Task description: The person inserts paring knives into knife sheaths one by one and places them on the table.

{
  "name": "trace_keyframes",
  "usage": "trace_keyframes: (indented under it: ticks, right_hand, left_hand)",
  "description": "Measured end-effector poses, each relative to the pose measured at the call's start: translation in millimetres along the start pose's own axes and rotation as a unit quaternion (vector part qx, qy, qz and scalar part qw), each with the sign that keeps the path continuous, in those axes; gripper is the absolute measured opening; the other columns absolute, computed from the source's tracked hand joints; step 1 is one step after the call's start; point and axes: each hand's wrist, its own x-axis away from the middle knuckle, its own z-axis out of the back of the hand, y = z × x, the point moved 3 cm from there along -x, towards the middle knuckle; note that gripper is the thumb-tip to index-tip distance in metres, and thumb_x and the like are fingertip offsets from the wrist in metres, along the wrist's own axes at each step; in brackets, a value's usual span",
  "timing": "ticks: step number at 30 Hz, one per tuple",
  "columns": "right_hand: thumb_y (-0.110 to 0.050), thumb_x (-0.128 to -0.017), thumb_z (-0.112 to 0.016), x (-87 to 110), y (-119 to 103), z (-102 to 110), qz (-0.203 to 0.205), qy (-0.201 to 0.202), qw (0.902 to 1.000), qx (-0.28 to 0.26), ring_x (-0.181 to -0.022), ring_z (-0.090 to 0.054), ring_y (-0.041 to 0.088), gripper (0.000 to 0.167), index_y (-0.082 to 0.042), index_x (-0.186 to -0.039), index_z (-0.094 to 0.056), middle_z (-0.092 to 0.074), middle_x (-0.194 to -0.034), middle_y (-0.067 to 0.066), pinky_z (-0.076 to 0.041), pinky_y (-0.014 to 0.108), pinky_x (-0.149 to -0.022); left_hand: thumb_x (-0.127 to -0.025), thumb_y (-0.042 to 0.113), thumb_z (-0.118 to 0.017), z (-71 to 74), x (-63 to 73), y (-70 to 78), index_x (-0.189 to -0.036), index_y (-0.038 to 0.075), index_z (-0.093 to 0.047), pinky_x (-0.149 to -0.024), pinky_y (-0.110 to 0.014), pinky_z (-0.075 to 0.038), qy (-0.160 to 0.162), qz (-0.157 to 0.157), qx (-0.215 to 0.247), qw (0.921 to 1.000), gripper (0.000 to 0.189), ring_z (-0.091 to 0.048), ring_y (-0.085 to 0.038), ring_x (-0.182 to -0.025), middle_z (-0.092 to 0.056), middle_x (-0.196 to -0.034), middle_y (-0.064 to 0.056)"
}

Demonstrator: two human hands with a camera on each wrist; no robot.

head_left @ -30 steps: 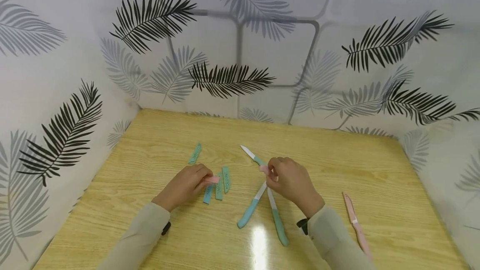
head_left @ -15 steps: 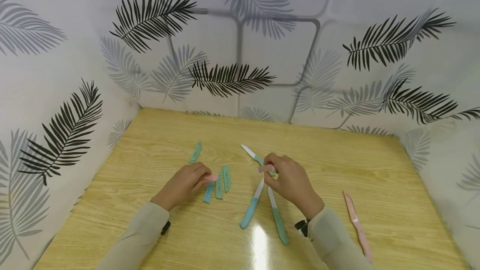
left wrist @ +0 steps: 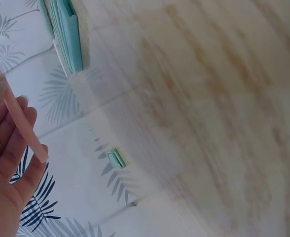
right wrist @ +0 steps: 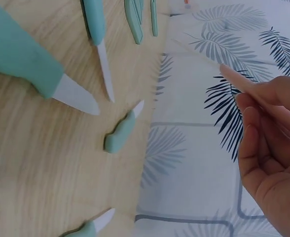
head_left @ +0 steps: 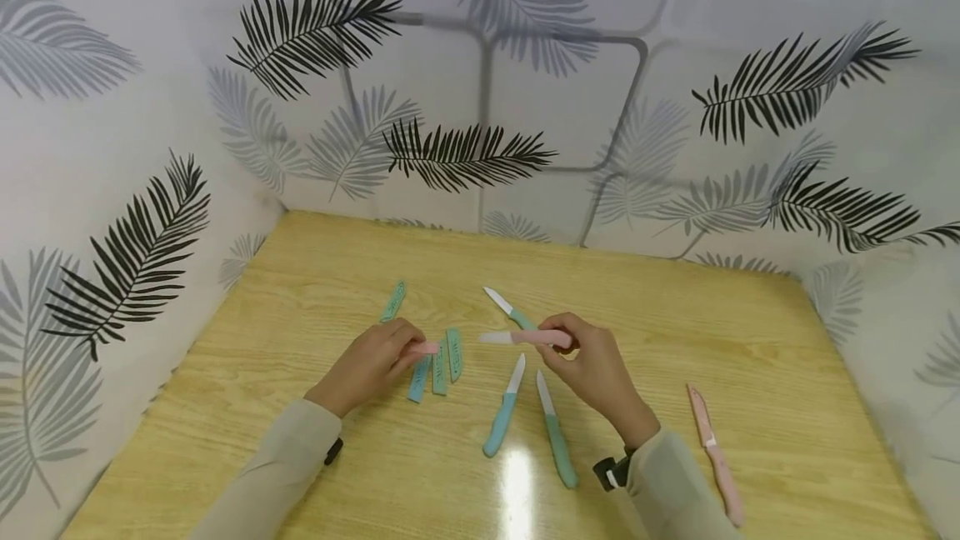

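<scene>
In the head view, my left hand [head_left: 369,367] pinches a pink blade cover [head_left: 426,348] between thumb and fingers, just over the other covers. The left wrist view shows this narrow cover [left wrist: 24,123] along the fingertips. My right hand [head_left: 600,373] grips the pink handle of a paring knife [head_left: 542,337]. Its white blade [head_left: 496,338] points left, towards the pink cover, with a gap between them. From the right wrist, thumb and fingers hold the knife [right wrist: 237,79] above the table. A green-handled knife [head_left: 517,317] lies beyond, partly hidden by the pink knife.
A blue-handled knife [head_left: 498,423] and a green-handled knife [head_left: 558,448] lie with bare blades near the middle. Green covers [head_left: 454,354] and a blue cover [head_left: 419,380] lie by my left hand. A covered pink knife [head_left: 722,473] rests at the right.
My right hand has turned the pink knife from mostly hidden in the fingers to lying sideways, blade pointing left. The left hand with its pink cover has barely moved.
</scene>
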Motion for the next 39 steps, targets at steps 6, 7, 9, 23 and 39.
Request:
trace_keyframes:
  ticks: [6, 7, 9, 23, 39]
  right_hand:
    - [-0.008, -0.086, -0.072, 8.5, 7, 2, -0.007, 0.025, 0.9979, -0.06, -0.07, -0.052, 0.013, 0.016, -0.007, -0.101, -0.067, -0.066, -0.087, 0.002, -0.05, 0.028, -0.06]
    - [-0.009, -0.086, -0.072, 9.9, 8, 2, -0.008, 0.026, 0.9966, -0.078, -0.07, -0.052, 0.012, 0.016, -0.007, -0.101, -0.067, -0.065, -0.088, 0.003, -0.049, 0.025, -0.06]
    - [-0.006, -0.087, -0.071, 12.3, 0, 6, -0.014, 0.024, 0.9931, -0.114, -0.07, -0.05, 0.012, 0.016, -0.002, -0.103, -0.066, -0.064, -0.088, 0.007, -0.047, 0.024, -0.057]
    - [0.001, -0.087, -0.068, 19.2, 8, -13, -0.06, 0.038, 0.9667, -0.246, -0.069, -0.05, 0.007, 0.018, 0.003, -0.105, -0.066, -0.062, -0.092, 0.015, -0.045, 0.017, -0.055]
    - [-0.002, -0.088, -0.068, 22.0, 9, -23, -0.093, 0.053, 0.9522, -0.286, -0.069, -0.051, 0.007, 0.019, 0.005, -0.105, -0.065, -0.061, -0.093, 0.015, -0.046, 0.017, -0.055]
  left_hand:
    - [-0.09, 0.016, -0.069, 2.1, -2.9, -1.9, -0.107, 0.008, -0.062, -0.074, -0.028, -0.053, 0.002, 0.025, 0.021, 0.9995, 0.02, -0.06, -0.013, -0.085, -0.063, -0.102, -0.001]
    - [-0.09, 0.017, -0.069, 2.8, -3.3, -2.0, -0.108, 0.008, -0.062, -0.074, -0.027, -0.053, 0.002, 0.034, 0.031, 0.999, 0.021, -0.06, -0.012, -0.086, -0.063, -0.103, -0.001]
    - [-0.09, 0.017, -0.069, 4.3, -4.0, -2.2, -0.108, 0.008, -0.062, -0.073, -0.026, -0.053, 0.005, 0.052, 0.052, 0.9973, 0.022, -0.06, -0.011, -0.085, -0.063, -0.104, -0.001]
    - [-0.086, 0.015, -0.074, 4.6, -7.7, 2.7, -0.107, 0.01, -0.064, -0.072, -0.024, -0.053, 0.027, 0.059, 0.086, 0.9941, 0.024, -0.058, -0.008, -0.084, -0.063, -0.103, 0.002]
    - [-0.087, 0.015, -0.073, 4.9, -10.7, 8.5, -0.106, 0.008, -0.064, -0.073, -0.024, -0.054, 0.037, 0.046, 0.095, 0.9937, 0.023, -0.059, -0.009, -0.087, -0.062, -0.104, 0.0]
